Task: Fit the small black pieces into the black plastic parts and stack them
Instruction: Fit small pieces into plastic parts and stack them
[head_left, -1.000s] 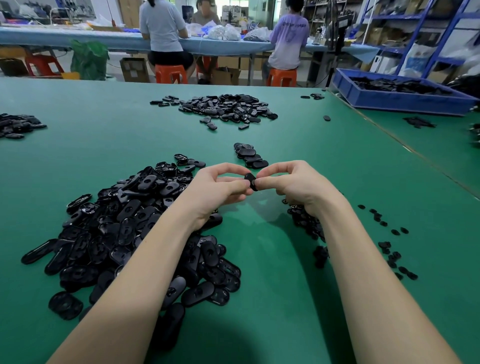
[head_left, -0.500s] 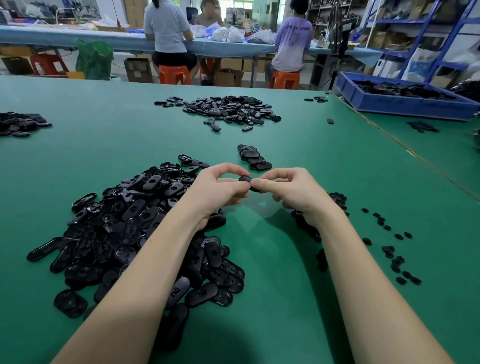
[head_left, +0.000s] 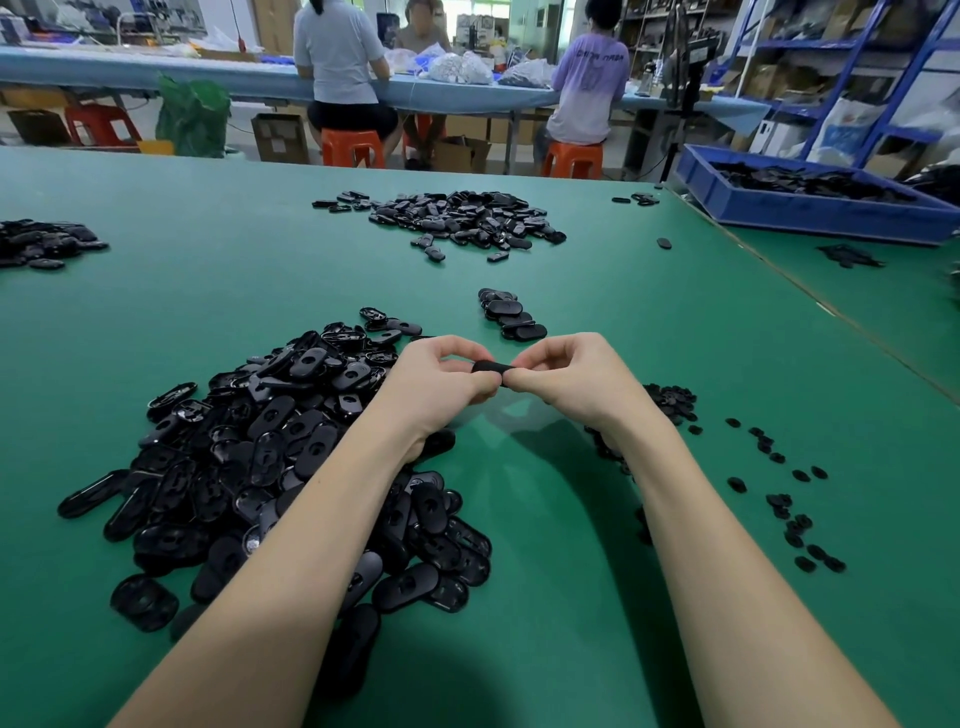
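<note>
Pinching one black plastic part (head_left: 492, 368) between both hands, left hand (head_left: 439, 385) and right hand (head_left: 574, 382) meeting above the green surface (head_left: 597, 597), fingers curled round its ends; lying just left, under the left forearm, a large heap of parts (head_left: 249, 457); scattering right, small black pieces (head_left: 779, 499); sitting just beyond the hands, a short stack (head_left: 511, 314); spreading farther back, another pile (head_left: 462, 218); resting far right, a blue bin (head_left: 810, 208).

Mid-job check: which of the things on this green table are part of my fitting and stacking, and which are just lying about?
Job:
left hand and right hand, both pinching the held part
big parts heap
small pieces
finished stack

Lying about:
far pile
left-edge pile
blue bin
</note>
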